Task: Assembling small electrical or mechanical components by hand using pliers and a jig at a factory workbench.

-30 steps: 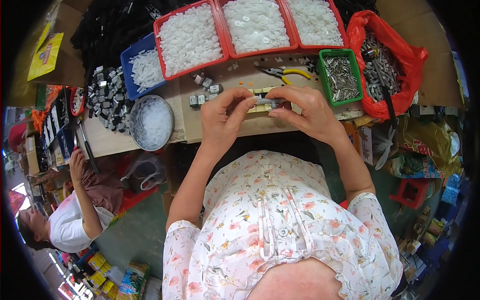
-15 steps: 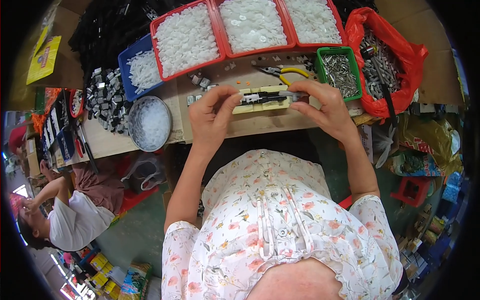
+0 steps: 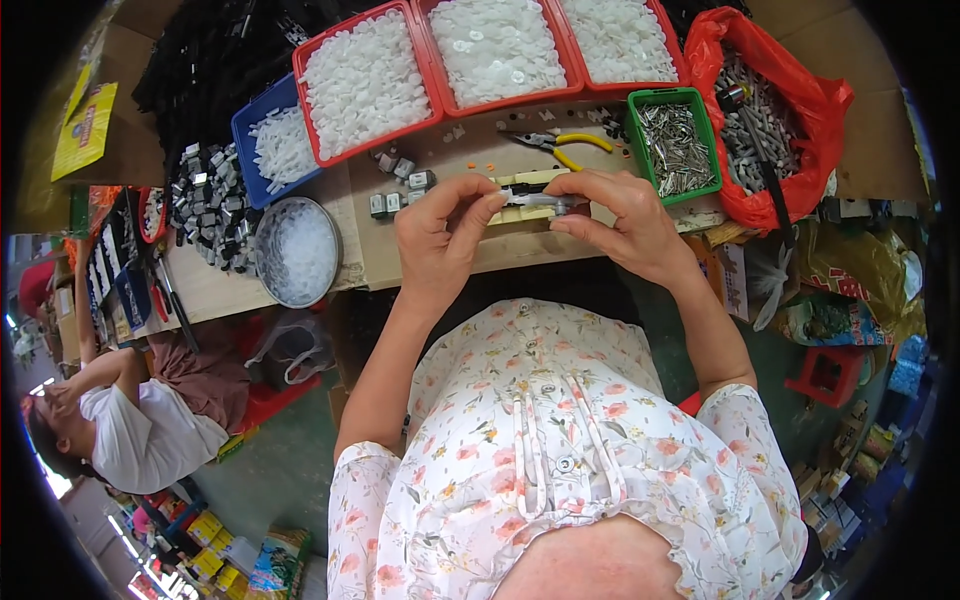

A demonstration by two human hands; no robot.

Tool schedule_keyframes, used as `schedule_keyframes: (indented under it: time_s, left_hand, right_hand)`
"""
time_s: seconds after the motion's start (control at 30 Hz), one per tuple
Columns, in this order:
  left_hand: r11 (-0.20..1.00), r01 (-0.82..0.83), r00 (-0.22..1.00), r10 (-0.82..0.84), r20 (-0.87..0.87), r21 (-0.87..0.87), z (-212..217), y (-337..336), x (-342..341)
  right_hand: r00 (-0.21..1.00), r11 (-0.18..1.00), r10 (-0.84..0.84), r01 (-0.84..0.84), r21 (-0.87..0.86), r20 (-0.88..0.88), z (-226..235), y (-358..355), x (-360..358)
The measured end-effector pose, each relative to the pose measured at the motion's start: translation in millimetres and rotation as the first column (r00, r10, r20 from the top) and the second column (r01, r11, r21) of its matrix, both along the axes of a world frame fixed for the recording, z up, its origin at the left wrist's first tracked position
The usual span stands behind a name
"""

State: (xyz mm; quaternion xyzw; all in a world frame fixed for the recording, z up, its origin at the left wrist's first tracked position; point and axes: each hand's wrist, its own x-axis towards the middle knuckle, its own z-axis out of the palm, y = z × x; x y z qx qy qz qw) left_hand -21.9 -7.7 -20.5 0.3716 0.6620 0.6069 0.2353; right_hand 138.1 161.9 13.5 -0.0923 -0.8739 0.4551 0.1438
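A cream block-shaped holder (image 3: 522,214) lies at the table's front edge, with a narrow black part (image 3: 522,187) along it. Over its left end, my left hand (image 3: 440,232) is closed in a pinch. Whatever sits between those fingertips is too small to make out. My right hand (image 3: 632,222) has its thumb and forefinger around a small grey plastic piece (image 3: 553,201), which lies over the holder's right half. The fingers hide part of the holder and the black part.
Red trays of white pieces (image 3: 372,85) line the back. Right of the yellow-handled pliers (image 3: 556,142) stand a green bin of metal pins (image 3: 678,150) and a red bag of grey parts (image 3: 765,130). A round bowl (image 3: 298,250) and grey blocks (image 3: 205,205) lie left. A co-worker (image 3: 150,420) sits far left.
The grey piece has moved left over the holder with my right hand. My left hand has shifted slightly right, so the two hands are closer together.
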Motion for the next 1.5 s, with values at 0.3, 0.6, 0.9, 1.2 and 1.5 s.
schedule_keyframes:
  time_s: [0.3, 0.6, 0.9, 1.2, 1.5]
  left_hand:
    - [0.999, 0.024, 0.994, -0.021, -0.105, 0.034, 3.5, -0.1, -1.4]
    - [0.998, -0.054, 0.756, 0.031, -0.654, -0.015, 0.1, 2.1, -13.3]
    - [0.998, 0.002, 0.719, -0.044, -0.693, -0.061, -11.8, 15.0, -5.4]
    - [0.995, 0.047, 0.688, -0.1, -0.718, -0.093, -19.3, 22.3, -3.3]
    - [0.996, 0.059, 0.647, -0.085, -0.758, -0.061, -18.4, 25.6, -3.5]
  right_hand:
    - [0.998, 1.0, 0.029, -0.029, -0.006, 0.05, 4.3, -0.4, -5.8]
    - [1.0, 0.925, 0.008, -0.018, 0.38, 0.029, -12.3, 17.4, -0.8]
    - [0.999, 0.915, 0.003, -0.016, 0.402, 0.032, -25.8, 12.2, -4.2]
    - [0.998, 0.95, -0.058, 0.051, 0.309, 0.014, -33.5, 7.5, -2.0]
    - [0.981, 0.959, -0.18, 0.19, 0.21, -0.067, -46.4, 3.6, -0.1]
